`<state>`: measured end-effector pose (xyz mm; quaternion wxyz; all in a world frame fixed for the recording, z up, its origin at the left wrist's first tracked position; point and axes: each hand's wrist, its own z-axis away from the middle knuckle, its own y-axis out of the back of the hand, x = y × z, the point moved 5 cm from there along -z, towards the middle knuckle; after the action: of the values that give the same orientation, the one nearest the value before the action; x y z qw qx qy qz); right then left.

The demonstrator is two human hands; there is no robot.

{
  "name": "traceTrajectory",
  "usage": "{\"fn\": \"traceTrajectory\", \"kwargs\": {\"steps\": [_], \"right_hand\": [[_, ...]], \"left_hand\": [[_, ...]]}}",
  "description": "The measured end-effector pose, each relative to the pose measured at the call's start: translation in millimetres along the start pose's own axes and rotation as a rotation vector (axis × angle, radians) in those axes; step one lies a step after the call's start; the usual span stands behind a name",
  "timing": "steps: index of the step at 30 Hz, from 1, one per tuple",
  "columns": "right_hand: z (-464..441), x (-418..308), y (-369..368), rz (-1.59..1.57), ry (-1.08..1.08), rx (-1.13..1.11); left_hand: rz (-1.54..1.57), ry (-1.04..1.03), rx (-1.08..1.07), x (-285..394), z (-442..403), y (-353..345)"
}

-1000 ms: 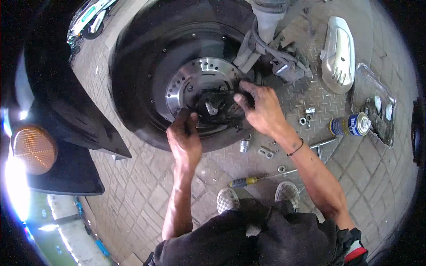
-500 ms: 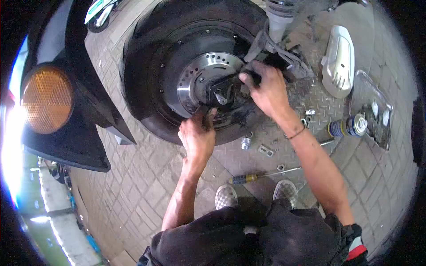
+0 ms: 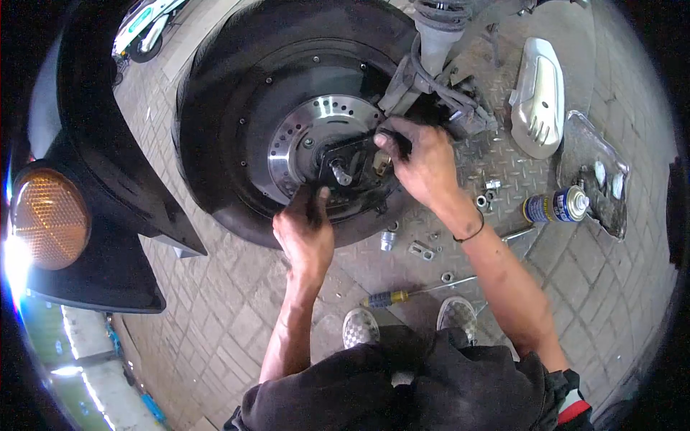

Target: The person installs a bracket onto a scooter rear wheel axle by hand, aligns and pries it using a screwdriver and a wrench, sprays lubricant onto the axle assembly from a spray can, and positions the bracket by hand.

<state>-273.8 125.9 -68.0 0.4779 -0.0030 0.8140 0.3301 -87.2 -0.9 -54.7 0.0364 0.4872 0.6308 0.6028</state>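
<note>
A wheel [image 3: 215, 172] with a black tyre lies before me, a drilled brake disc [image 3: 284, 136] at its hub. Over the disc sits a flat black bracket [image 3: 352, 152], and the metal axle end [image 3: 341, 174] sticks up through it. My left hand [image 3: 305, 233] is closed at the bracket's lower left edge, thumb on top. At its upper right, my right hand [image 3: 425, 161] is closed with thumb and fingers pinched on the same dark part. A small brass-coloured piece [image 3: 382, 162] shows beside the right thumb. My fingertips are partly hidden.
A shock absorber [image 3: 435, 47] stands at the upper right, near a silver cover [image 3: 539, 100]. A spray can [image 3: 557, 206], a socket [image 3: 388, 238], several nuts and a yellow-handled screwdriver [image 3: 386, 298] lie on the floor. Black bodywork with an orange reflector [image 3: 50, 218] is on the left.
The view has shifted, so the wheel and floor items sit slightly further left. Both hands keep their hold on the bracket; the brass-coloured piece shows more clearly.
</note>
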Motion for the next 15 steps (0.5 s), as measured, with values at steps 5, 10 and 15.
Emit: {"fn": "traceTrajectory", "kwargs": {"steps": [5,10,15], "right_hand": [[10,3,-4,0.005,-0.030,-0.057],[6,8,-7,-0.003,0.002,-0.053],[7,7,-3,-0.141,-0.018,-0.006]], "left_hand": [[0.292,0.026,-0.016,-6,-4,2],[0.410,0.061,0.001,0,0,6],[0.480,0.136,0.017,-4,7,3]]}}
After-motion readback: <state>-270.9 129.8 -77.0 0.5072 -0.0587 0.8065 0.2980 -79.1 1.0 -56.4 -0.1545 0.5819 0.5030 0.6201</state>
